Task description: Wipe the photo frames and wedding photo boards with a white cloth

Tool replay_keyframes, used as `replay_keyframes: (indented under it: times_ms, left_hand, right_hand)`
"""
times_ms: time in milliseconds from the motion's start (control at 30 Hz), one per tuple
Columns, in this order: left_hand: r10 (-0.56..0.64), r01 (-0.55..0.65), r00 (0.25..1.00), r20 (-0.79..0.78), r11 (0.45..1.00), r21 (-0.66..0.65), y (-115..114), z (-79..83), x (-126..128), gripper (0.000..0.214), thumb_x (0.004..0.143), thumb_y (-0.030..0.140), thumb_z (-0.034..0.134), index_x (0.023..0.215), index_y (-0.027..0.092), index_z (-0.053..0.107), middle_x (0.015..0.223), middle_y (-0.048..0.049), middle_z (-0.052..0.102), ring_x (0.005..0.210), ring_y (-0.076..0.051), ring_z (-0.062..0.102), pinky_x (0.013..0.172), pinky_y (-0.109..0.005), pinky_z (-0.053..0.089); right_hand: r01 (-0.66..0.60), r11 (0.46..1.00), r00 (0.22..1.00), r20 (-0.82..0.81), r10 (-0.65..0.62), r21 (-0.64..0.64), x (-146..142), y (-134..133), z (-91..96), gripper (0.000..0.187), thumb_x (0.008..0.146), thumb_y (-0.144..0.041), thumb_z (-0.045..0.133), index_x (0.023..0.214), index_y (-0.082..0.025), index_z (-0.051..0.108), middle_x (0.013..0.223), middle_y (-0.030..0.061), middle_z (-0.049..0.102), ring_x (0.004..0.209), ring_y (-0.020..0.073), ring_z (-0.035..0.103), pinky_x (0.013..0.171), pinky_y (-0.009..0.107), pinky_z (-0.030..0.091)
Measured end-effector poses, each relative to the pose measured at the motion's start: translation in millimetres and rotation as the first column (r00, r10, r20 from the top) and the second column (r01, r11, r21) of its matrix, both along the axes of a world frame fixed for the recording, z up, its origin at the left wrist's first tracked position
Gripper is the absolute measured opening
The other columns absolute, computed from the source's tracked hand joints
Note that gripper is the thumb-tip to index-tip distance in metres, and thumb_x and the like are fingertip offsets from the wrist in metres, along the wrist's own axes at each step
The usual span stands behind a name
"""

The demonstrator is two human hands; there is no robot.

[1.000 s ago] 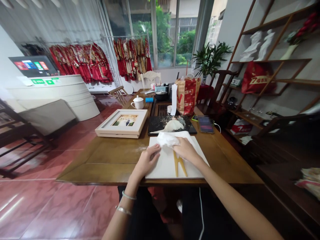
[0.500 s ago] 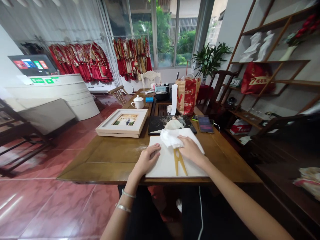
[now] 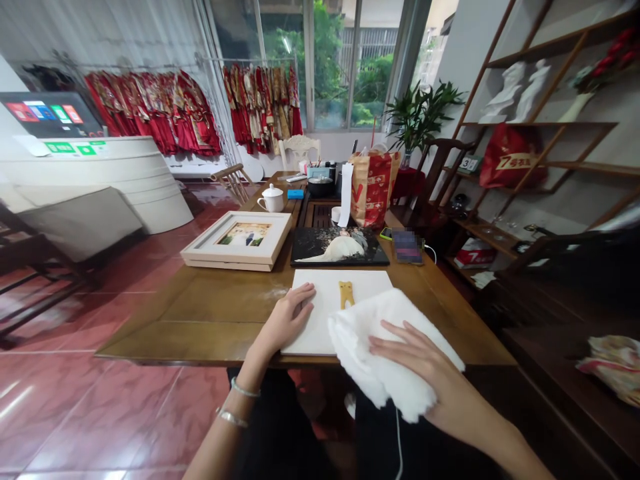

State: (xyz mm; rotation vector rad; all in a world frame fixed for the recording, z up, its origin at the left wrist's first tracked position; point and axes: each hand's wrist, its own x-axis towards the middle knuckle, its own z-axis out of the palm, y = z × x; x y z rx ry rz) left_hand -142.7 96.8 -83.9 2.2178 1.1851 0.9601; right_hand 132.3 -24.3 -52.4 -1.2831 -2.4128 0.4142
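Observation:
A white board [image 3: 327,303] lies flat at the near edge of the wooden table [image 3: 220,313], with a small yellow wooden clip [image 3: 345,293] on it. My left hand [image 3: 287,319] rests on the board's left edge, fingers spread flat. My right hand [image 3: 417,360] lies on a white fluffy cloth [image 3: 385,353], fingers stretched over it, pressing it onto the board's near right corner and past the table edge. The cloth hides most of the clip.
Behind the board lie a dark photo panel [image 3: 337,247], a white picture frame [image 3: 237,239] and a phone [image 3: 406,247]. Further back are a red paper bag [image 3: 373,187], a white teapot [image 3: 271,198] and a tea tray. Shelves stand on the right.
My right hand has swept the cloth from the board's far end toward me, down to the near right corner. My left hand stays on the board's left edge.

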Motion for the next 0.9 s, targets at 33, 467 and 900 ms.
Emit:
replay_keyframes:
  times_ms: [33, 467, 900]
  left_hand:
    - [-0.002, 0.002, 1.0, 0.001, 1.0, -0.004, 0, 0.4, 0, 0.034, 0.086, 0.028, 0.049, 0.114, 0.017, 0.062, 0.128, -0.01, 0.057, 0.124, -0.024, 0.048, 0.107, -0.044, 0.036]
    - [0.017, -0.018, 1.0, -0.026, 1.0, -0.024, -1, 0.3, -1, 0.035, 0.087, 0.027, 0.047, 0.117, 0.015, 0.06, 0.133, -0.011, 0.053, 0.127, -0.023, 0.045, 0.108, -0.043, 0.034]
    - [0.097, -0.099, 0.986, -0.135, 0.995, -0.007, 0, -1.6, 0, 0.042, 0.087, 0.029, 0.044, 0.126, 0.014, 0.051, 0.139, -0.0122, 0.044, 0.129, -0.025, 0.041, 0.11, -0.042, 0.031]
  right_hand:
    - [-0.014, 1.0, 1.0, 0.008, 0.014, -0.016, 1, -2, 1.7, 0.059, 0.074, -0.01, 0.05, 0.129, -0.03, 0.05, 0.132, 0.0014, 0.053, 0.133, 0.0238, 0.032, 0.11, 0.05, 0.022]
    - [0.228, 0.955, 0.965, 0.087, -0.248, 0.188, -8, 122, -11.0, 0.057, 0.069, -0.013, 0.052, 0.126, -0.021, 0.054, 0.136, 0.0062, 0.049, 0.132, 0.0249, 0.032, 0.109, 0.048, 0.02]
    - [-0.213, 0.977, 0.975, 0.069, 0.211, 0.027, 7, 21, 4.1, 0.068, 0.065, -0.013, 0.057, 0.131, -0.029, 0.048, 0.139, 0.0014, 0.046, 0.132, 0.0257, 0.033, 0.11, 0.047, 0.021]
